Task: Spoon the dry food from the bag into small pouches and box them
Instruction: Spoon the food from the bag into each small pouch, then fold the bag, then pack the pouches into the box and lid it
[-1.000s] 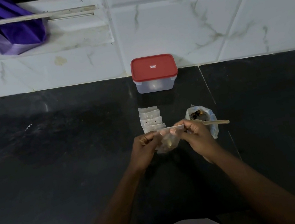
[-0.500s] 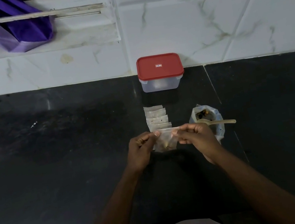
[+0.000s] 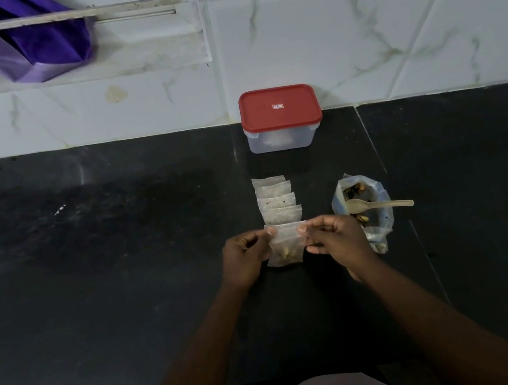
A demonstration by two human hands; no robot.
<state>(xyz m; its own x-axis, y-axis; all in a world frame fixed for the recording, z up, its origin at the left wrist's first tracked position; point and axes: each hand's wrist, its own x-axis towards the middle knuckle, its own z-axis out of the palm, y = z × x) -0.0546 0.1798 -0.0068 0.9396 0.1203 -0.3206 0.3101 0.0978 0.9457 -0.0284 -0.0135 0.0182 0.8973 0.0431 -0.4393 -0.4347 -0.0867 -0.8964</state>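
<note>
Clear pouch (image 3: 285,242) — left hand (image 3: 245,256), right hand (image 3: 335,239) grips pinch top corners | contents dim, perhaps seeds

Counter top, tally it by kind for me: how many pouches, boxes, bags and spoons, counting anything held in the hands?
Pouches: 5, a row of four lying on the counter and one pouch pinched by the left hand and the right hand
Box: 1
Bag: 1
Spoon: 1
Total: 8

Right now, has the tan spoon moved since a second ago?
No. The tan spoon lies in the food bag, handle tip past the counter seam, as before.
</note>
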